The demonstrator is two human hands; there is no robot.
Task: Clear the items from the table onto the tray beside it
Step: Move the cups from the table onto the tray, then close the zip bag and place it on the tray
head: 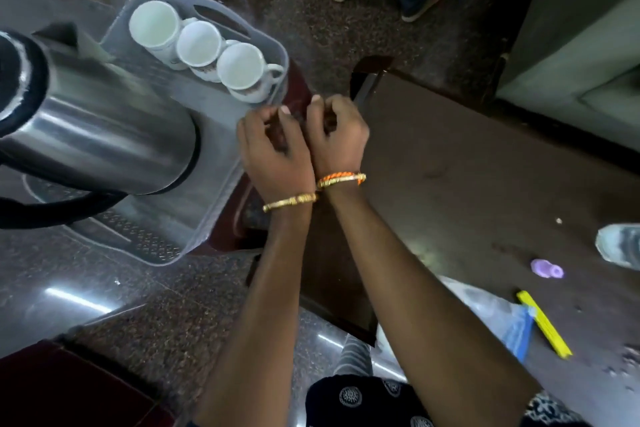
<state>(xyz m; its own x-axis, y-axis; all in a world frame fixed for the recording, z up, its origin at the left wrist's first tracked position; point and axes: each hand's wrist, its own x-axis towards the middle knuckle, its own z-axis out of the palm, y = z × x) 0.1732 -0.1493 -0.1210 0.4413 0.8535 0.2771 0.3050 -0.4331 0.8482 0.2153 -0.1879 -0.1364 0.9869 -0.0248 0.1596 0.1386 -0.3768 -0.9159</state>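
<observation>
**Two hands crowd the tray's edge — cups and flask at risk**

Both hands meet at the gap between tray (194, 236) and counter (485, 177). The left hand (273, 149) and right hand (337, 135) are curled, fingers bent in and touching each other, as if pinching something small and dark between them — what it is, I cannot tell; blur and shadow hide it.

On the tray stand three white cups (199, 43) on saucers in a row along the far rim, and a steel flask (97, 128), close to the camera and looming large. The tray sits on a maroon stool (228, 218), its near corner overhanging.

Left on the counter, well apart from the hands: a bottle (620, 244) at the right edge, a purple cap (547, 269), a yellow strip (543, 322) and a plastic bag (495, 315).

Risks, as I judge them:
- The hands hover just beside the nearest cup; a wrist nudge could knock it off its saucer.
- Pressing on the tray's overhanging rim could tip it, and the flask's weight would make that worse.
- Small things like the cap could roll off the counter when swept up.
- The bottle, half out of view, may be open and spill.
</observation>
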